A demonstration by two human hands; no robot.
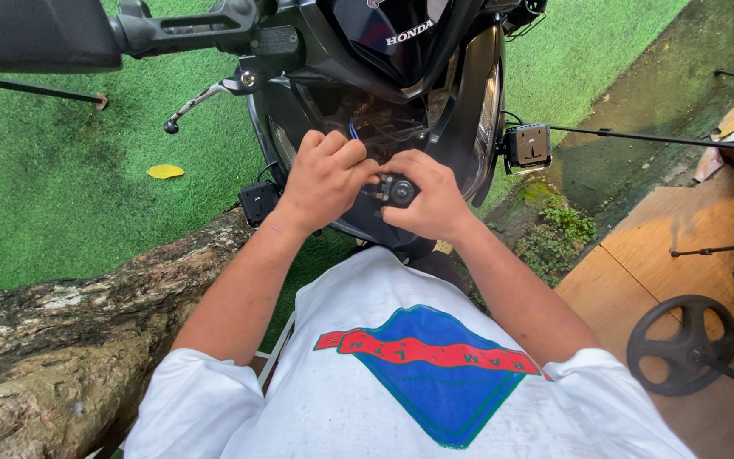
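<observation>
Both hands work at the open front of a black scooter (401, 102), just under its nose. The left hand (326, 180) is curled shut, its fingers pinching at a small black round part (399, 190) and the short leads beside it. The right hand (435, 200) is closed around the same part from the other side, thumb and fingers cupping it, so the part sits between the two hands, in front of the scooter's exposed wiring (375, 123). A blue wire (353, 130) pokes up just above the left hand's knuckles. On either side of the fairing hangs a small black square box, one (258, 202) near the left wrist, the other (528, 146) off to the right. The brake lever (201, 99) juts out at upper left over green turf (61, 187), where a yellow leaf (166, 172) lies. A log (87, 331) runs below the left forearm. A black wheel-shaped stand base (683, 344) rests on the wooden floor (639, 263) at right
</observation>
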